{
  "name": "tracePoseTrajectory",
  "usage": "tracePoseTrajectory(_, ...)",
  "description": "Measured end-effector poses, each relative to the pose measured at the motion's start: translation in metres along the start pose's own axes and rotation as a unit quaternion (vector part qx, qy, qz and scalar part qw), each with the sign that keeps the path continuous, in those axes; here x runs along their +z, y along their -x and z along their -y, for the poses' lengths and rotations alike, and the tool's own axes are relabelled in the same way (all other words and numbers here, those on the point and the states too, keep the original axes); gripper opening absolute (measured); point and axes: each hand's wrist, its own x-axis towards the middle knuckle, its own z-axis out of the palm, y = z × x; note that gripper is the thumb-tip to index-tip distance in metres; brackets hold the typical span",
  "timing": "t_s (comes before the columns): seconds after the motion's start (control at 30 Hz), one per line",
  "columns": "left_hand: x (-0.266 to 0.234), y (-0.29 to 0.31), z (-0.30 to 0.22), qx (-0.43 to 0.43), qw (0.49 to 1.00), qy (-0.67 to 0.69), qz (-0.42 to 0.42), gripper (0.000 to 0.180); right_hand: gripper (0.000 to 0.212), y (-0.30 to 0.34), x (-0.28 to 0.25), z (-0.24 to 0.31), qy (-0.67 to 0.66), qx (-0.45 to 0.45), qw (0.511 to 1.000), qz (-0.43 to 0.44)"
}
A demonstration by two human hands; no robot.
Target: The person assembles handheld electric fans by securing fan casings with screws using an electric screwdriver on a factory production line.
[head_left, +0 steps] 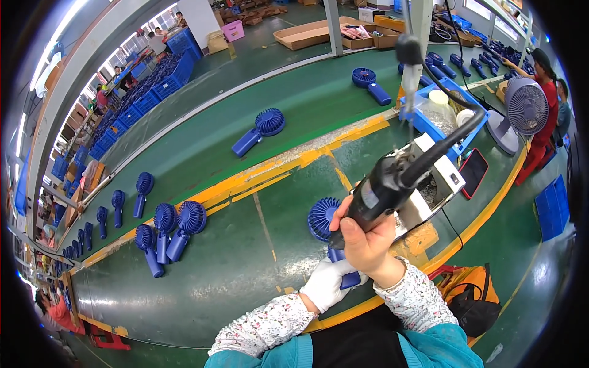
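Note:
A blue handheld fan (323,219) lies on the green bench in front of me, its round grille facing up. My left hand (327,286), in a white glove, is closed around the fan's handle. Bare-skinned, my right hand (370,243) grips a black electric screwdriver (381,191) whose cable rises toward the upper right. The driver slants down over the fan's neck. Its tip is hidden behind my fingers, so I cannot tell whether it touches. Just right of the driver is a white open-topped box (453,173) containing small metal parts.
Three blue handheld fans (164,221) lie together at left; more (270,122) lie along the green belt (202,119) beyond. A blue bin (480,129), red-edged phone (473,173) and desk fan (527,105) stand right. Another person (543,80) is at the far right.

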Motion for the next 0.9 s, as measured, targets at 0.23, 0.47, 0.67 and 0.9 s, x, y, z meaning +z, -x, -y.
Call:
tracePoseTrajectory(0.23, 0.008, 0.0, 0.005, -0.11, 0.963, 0.244, -0.037, 0.024, 0.033, 0.01, -0.002, -0.024, 0.067, 0.009, 0.998, 0.005)
tracePoseTrajectory(0.47, -0.016, 0.0, -0.009, -0.34, 0.717, 0.607, 0.025, 0.016, 0.031, 0.003, -0.008, -0.014, -0.114, 0.042, 0.992, 0.045)
tracePoseTrajectory(0.67, -0.103, -0.092, 0.027, -0.204, 0.909, 0.352, -0.09, 0.035, 0.021, -0.011, -0.013, 0.018, -0.113, 0.023, 0.993, 0.006)
tracePoseTrajectory(0.9, -0.228, -0.219, 0.148, 0.016, 0.72, -0.629, -0.292, 0.05, 0.062, -0.007, -0.013, 0.007, 0.041, 0.061, 0.99, 0.12)
